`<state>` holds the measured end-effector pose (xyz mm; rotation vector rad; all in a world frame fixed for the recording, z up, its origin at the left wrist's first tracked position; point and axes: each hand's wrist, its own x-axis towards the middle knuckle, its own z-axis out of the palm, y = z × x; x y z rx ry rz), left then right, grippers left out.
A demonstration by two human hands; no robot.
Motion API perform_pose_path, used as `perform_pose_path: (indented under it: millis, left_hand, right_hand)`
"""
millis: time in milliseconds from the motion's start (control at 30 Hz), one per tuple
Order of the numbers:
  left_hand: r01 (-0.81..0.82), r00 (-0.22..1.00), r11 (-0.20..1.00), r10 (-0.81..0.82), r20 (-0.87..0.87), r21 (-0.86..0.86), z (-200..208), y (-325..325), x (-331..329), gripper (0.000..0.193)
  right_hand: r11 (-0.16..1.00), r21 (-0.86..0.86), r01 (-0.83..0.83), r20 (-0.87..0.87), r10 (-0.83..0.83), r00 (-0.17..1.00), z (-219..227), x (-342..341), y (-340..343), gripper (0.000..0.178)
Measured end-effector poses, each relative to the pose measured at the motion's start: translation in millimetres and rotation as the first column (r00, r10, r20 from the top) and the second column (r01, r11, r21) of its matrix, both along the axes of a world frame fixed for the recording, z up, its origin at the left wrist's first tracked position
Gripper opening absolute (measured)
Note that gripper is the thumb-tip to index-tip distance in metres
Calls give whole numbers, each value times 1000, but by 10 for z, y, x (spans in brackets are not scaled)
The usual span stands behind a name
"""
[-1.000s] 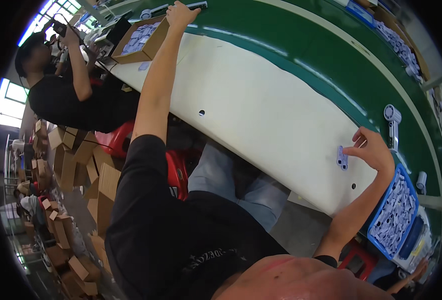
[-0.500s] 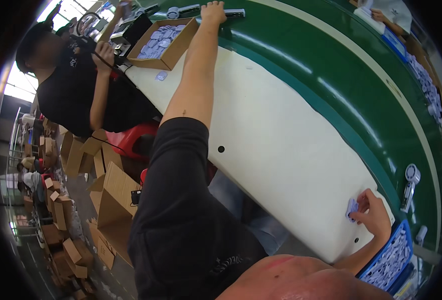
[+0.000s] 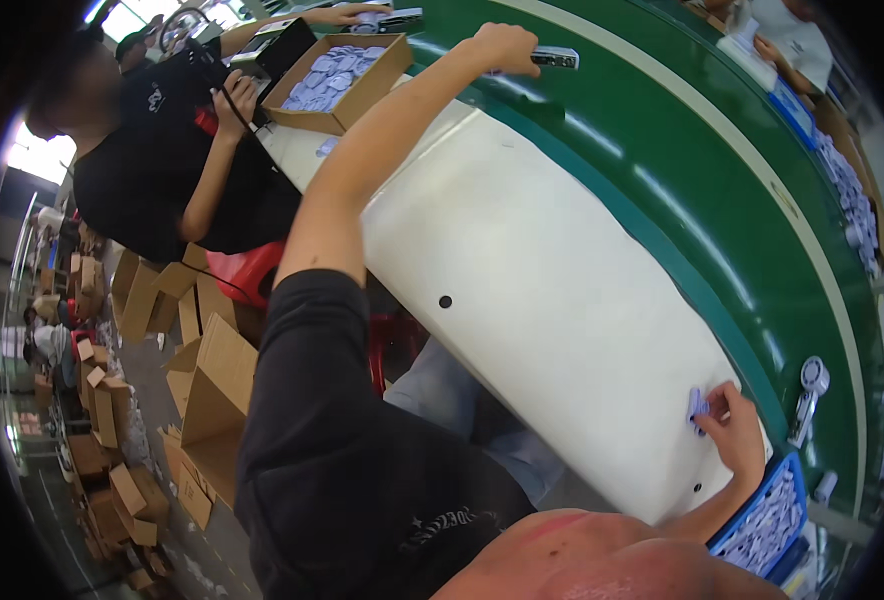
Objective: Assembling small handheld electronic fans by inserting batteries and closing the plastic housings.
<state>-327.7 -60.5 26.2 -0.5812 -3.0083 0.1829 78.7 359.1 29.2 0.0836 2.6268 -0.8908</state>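
My left hand (image 3: pixel 507 48) reaches far out over the green conveyor belt, its fingers closed around a handheld fan (image 3: pixel 559 58). Only the handle, with a dark opened side, sticks out to the right; the round head is hidden by the hand. Down at the right end of the white table, my right hand (image 3: pixel 737 430) pinches small pale-lilac plastic pieces (image 3: pixel 697 410) just above the tabletop; how many pieces there are I cannot tell. Beyond that hand, another handheld fan (image 3: pixel 809 392) lies on the belt, round head away from me.
A cardboard box (image 3: pixel 377 85) of pale plastic pieces stands at the table's far left. By my right forearm is a blue tray (image 3: pixel 797 475) full of similar pieces. A co-worker (image 3: pixel 152 170) sits at left, one hand over the belt. Cardboard cartons (image 3: pixel 217 385) stand on the floor.
My left hand has moved right along the belt, the handheld fan moving with it. My right hand stays near its place with the plastic pieces. The co-worker's far hand has come down to the belt.
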Motion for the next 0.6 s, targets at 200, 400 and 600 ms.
perform_pose_path:
  millis: [200, 400, 600]
  left_hand:
    - [454, 874, 853, -482, 57, 258, 217, 739, 2260, 42]
    - [760, 640, 624, -768, -42, 181, 19, 1124, 3080, 51]
    - [717, 650, 696, -658, -380, 20, -38, 1207, 3580, 63]
  right_hand:
    - [997, -15, -75, -66, 73, 995, -21, -125, 135, 26]
    - [989, 58, -137, -199, 145, 969, 61, -118, 276, 21]
    - [956, -290, -35, -562, -140, 815, -72, -113, 424, 32]
